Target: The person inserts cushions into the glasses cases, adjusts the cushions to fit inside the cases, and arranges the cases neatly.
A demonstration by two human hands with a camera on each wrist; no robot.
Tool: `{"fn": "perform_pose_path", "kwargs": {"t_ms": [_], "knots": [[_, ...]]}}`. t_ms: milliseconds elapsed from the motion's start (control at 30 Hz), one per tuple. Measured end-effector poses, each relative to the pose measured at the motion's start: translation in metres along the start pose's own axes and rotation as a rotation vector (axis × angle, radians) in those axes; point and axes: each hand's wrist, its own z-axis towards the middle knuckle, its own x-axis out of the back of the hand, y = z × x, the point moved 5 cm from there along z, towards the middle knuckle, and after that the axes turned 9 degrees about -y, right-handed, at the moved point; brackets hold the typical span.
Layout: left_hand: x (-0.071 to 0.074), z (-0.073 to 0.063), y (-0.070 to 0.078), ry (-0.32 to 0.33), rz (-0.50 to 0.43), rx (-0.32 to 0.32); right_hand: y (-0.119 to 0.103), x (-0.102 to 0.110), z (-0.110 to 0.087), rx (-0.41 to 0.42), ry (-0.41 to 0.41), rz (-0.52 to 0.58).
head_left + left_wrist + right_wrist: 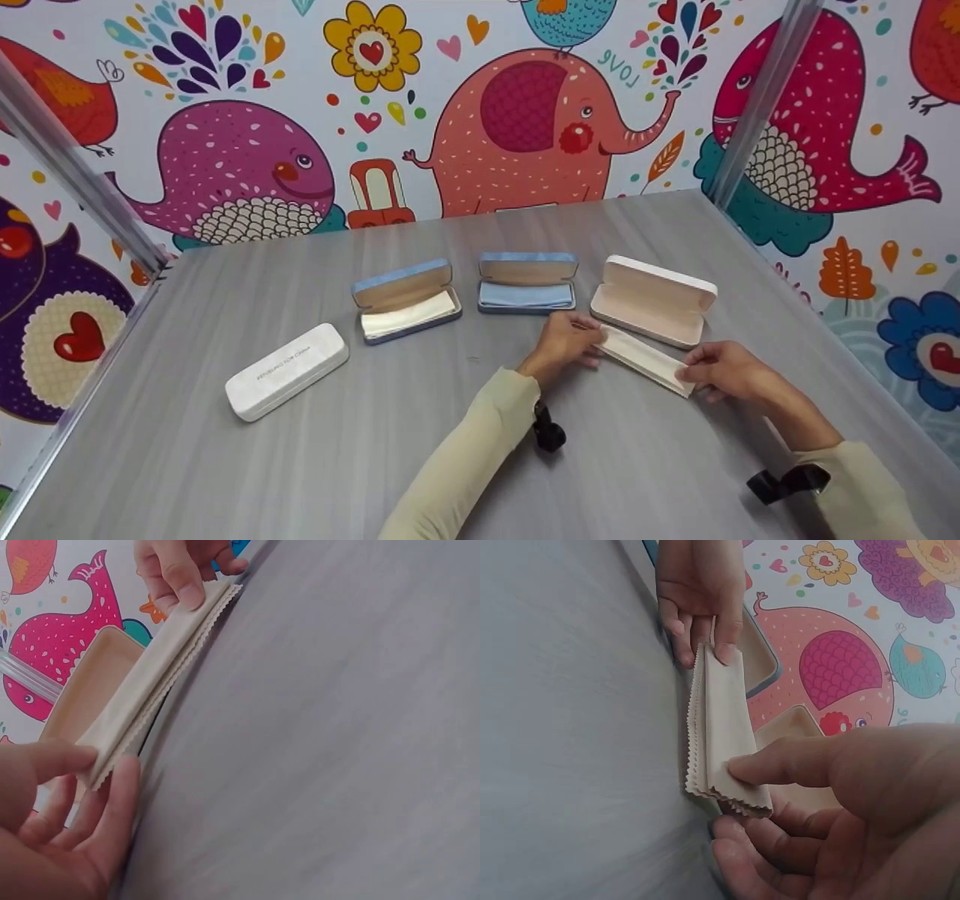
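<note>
Both hands pinch a folded cream cleaning cloth [646, 361] with zigzag-cut edges, one at each end. The left hand [564, 343] grips its far left end, thumb on top. At the near right end is the right hand [731, 373], its thumb pressed on the upper face, as the right wrist view shows on the cloth [731, 712]. Just behind the cloth stands a white glasses case [652, 304], lid raised, with a beige lining and nothing seen inside. In the left wrist view the cloth [157, 671] is held as a narrow folded strip.
A blue glasses case [527, 259] with a folded blue cloth [525, 295] stands at the back middle. Left of it, another blue case [405, 276] holds a cream cloth [409, 315]. A closed white case [289, 371] lies farther left on the grey table [337, 465].
</note>
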Motion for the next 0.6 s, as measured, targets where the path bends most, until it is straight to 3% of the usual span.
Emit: {"fn": "perform_pose_path", "kwargs": {"t_ms": [267, 467, 600], "knots": [[0.0033, 0.0018, -0.0013, 0.027, -0.043, 0.043, 0.0026, 0.0010, -0.0001, 0.021, 0.046, 0.141], [0.0057, 0.0024, 0.0020, 0.068, -0.084, 0.005, -0.0004, 0.0020, 0.0033, 0.058, 0.116, 0.270], [0.0072, 0.0037, 0.0031, 0.139, -0.130, -0.016, -0.0028, 0.0025, 0.0053, 0.053, 0.168, 0.321]]}}
